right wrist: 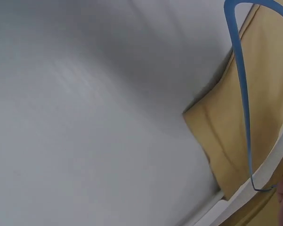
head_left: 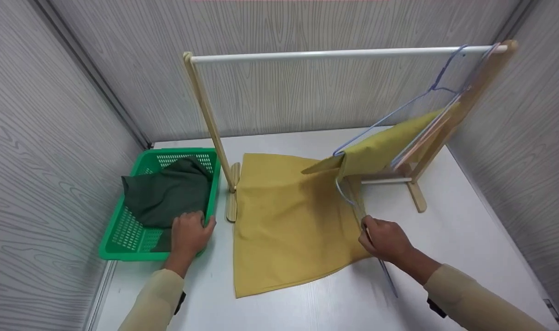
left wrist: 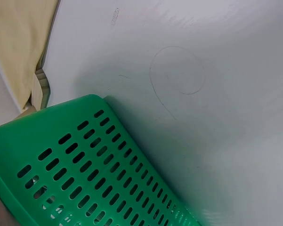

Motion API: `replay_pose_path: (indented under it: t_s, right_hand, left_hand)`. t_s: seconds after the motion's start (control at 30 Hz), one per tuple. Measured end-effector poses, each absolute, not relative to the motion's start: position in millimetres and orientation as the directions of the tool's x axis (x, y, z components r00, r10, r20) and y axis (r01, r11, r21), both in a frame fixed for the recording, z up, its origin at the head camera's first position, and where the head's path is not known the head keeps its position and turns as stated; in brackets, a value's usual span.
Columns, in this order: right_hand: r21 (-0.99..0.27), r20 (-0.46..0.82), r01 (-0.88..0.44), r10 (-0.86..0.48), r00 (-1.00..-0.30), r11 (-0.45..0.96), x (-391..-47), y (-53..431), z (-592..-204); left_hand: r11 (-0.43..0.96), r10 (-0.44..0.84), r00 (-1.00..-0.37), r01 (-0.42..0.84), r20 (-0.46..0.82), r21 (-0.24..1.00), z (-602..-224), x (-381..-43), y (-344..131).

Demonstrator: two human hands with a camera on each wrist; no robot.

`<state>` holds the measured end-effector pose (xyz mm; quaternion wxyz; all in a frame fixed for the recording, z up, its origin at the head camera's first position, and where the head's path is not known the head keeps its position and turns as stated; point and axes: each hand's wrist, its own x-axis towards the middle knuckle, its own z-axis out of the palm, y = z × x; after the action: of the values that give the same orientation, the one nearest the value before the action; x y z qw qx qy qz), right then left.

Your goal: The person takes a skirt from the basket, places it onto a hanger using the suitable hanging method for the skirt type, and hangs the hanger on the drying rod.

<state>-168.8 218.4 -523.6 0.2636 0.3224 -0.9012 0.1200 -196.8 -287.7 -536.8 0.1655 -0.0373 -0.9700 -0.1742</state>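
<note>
My right hand [head_left: 387,239] grips a thin blue-grey hanger [head_left: 388,278] at the right edge of a mustard cloth [head_left: 284,220], which lies spread on the table. The hanger's curved blue part [right wrist: 245,103] crosses the cloth in the right wrist view, where only a bit of the hand shows at the right edge. My left hand [head_left: 188,234] holds the right rim of a green plastic basket [head_left: 116,253], thumb at the outer side and fingers inside by a dark green cloth [head_left: 169,193]. Those fingertips are hidden.
A rack with a white rail [head_left: 330,55] and wooden legs [head_left: 210,119] stands behind the mustard cloth. At its right end, hangers [head_left: 438,78] carry another mustard cloth [head_left: 385,147]. Wood-patterned walls [head_left: 307,27] enclose the white table [head_left: 445,239].
</note>
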Motion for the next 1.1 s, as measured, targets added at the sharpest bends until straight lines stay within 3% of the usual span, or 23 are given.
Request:
replay_pose_path:
  t_s: [0.17,0.4,0.57,0.77,0.93,1.1]
  right_hand:
    - [-0.023,0.611,-0.687,-0.534,-0.585,0.726,-172.4,187.3,-521.0]
    - [0.013,0.659,-0.714,-0.543,-0.52,0.7,-173.8,145.9,-513.0]
    - [-0.08,0.638,-0.728,-0.526,-0.562,0.681,-173.6,131.3,-508.8]
    - [-0.196,0.602,-0.684,-0.464,-0.65,0.703,-174.3,132.1,-506.3]
    - [-0.187,0.593,-0.633,-0.428,-0.682,0.751,-179.1,136.6,-506.7]
    - [-0.23,0.588,-0.595,-0.377,-0.715,0.77,-185.2,142.8,-504.3]
  left_hand:
    - [0.94,0.0,-0.958,0.099,0.288,0.327,-535.7,-197.1,-288.2]
    - [0.937,0.008,-0.948,0.118,0.319,0.328,-533.8,-195.7,-288.4]
    - [0.951,0.04,-0.898,0.168,0.437,0.258,-534.4,-195.1,-286.6]
    - [0.972,0.196,-0.758,0.236,0.622,-0.019,-531.4,-195.1,-270.9]
    - [0.922,0.356,-0.72,0.373,0.596,-0.101,-532.6,-189.7,-237.7]
    - [0.872,0.461,-0.731,0.477,0.504,-0.107,-544.4,-179.1,-197.2]
